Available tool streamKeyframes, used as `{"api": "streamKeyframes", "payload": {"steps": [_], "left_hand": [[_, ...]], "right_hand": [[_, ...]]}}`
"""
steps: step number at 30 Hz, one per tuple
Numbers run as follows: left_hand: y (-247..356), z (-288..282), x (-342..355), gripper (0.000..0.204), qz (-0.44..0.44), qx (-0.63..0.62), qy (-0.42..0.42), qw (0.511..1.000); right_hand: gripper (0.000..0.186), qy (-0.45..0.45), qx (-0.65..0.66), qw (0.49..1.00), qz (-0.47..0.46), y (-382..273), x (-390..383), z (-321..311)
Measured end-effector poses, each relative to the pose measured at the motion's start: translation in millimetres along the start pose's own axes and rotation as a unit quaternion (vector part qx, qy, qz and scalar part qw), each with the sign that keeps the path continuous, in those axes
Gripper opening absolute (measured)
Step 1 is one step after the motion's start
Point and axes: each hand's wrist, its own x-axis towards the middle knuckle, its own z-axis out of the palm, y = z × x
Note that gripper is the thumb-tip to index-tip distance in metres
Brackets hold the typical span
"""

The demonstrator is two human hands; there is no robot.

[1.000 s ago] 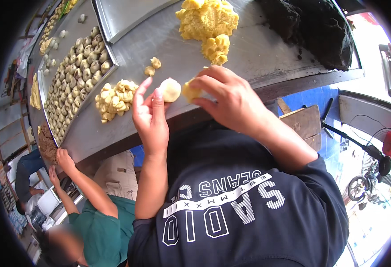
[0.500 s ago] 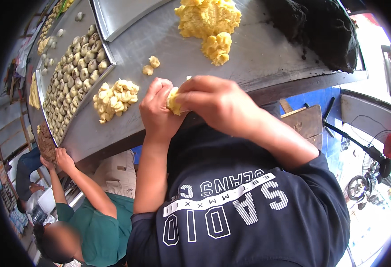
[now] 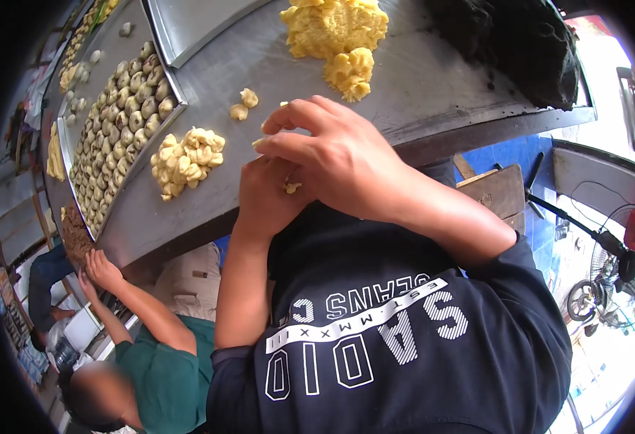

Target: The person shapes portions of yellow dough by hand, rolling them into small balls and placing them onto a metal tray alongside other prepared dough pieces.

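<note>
My left hand (image 3: 265, 197) is closed around a small piece of yellow dough. Only a pale scrap of the dough (image 3: 291, 187) shows; the rest is hidden. Across the top of it arches my right hand (image 3: 335, 148), its fingers curled, with yellow bits at the fingertips. Both hands are just over the near edge of the metal table (image 3: 244, 61). Left of them sits a heap of small pale-yellow dough pieces (image 3: 187, 160). Two little dough lumps (image 3: 244, 103) lie just beyond my hands. Farther off is a big mound of crumbly yellow dough (image 3: 335, 32).
A tray (image 3: 176, 108) packed with rounded, dark-centred dough balls stands on the left, beside another metal tray (image 3: 187, 36). A black mass (image 3: 505, 50) covers the far right. At lower left, a co-worker in green (image 3: 169, 369) has hands by a brown mass (image 3: 75, 235).
My right hand has shifted left and up over my left hand, covering most of the dough that showed between them. The co-worker's hands have drawn slightly back from the brown mass.
</note>
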Motion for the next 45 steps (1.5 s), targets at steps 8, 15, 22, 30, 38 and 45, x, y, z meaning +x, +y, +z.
{"api": "streamKeyframes", "payload": {"steps": [8,15,22,30,38,45], "left_hand": [[-2,-22,-2,0.068,-0.211,-0.309,-0.031,0.927],[8,-17,3,0.054,-0.210,-0.411,0.028,0.887],[-3,-7,-2,0.055,-0.108,-0.301,-0.029,0.947],[16,-7,7,0.050,0.008,-0.111,-0.063,0.992],[5,-2,3,0.041,-0.021,-0.062,0.021,0.998],[8,0,6,0.043,-0.035,-0.110,0.095,0.989]], "right_hand": [[0.027,0.039,-0.027,0.992,0.115,43,-32,-20],[0.030,0.050,-0.048,0.996,0.050,47,-35,-16],[0.043,0.005,0.065,0.996,0.057,5,-19,-21],[0.053,-0.044,0.086,0.994,0.059,3,-9,1],[0.057,-0.030,0.015,0.998,0.058,-2,-1,0],[0.031,0.061,-0.034,0.996,0.048,-6,-9,-17]]}}
